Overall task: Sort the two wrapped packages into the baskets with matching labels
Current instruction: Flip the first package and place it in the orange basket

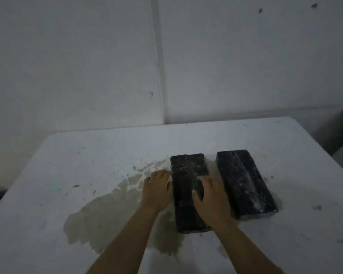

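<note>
1. We see a white wall [87,56] behind, with a vertical seam and a few dark marks; the picture is dim and soft all over.
2. The white worktop [67,224] fills the lower half; its near edge and left corner are cut off by the frame.
3. A tan stain [99,218] spreads across the worktop's middle, partly hidden under our forearms.
4. The right package [246,182], black and wrapped, lies flat toward the right edge, untouched; we can read no label on it.
5. The left package [186,175] lies just beside it, apart by a narrow gap, its near half partly covered.
6. Our right hand [210,198] rests on top of the left package, fingers spread and curled over it.
7. Our left hand [156,188] lies open against that package's left side; whether it grips, we cannot tell.
</note>
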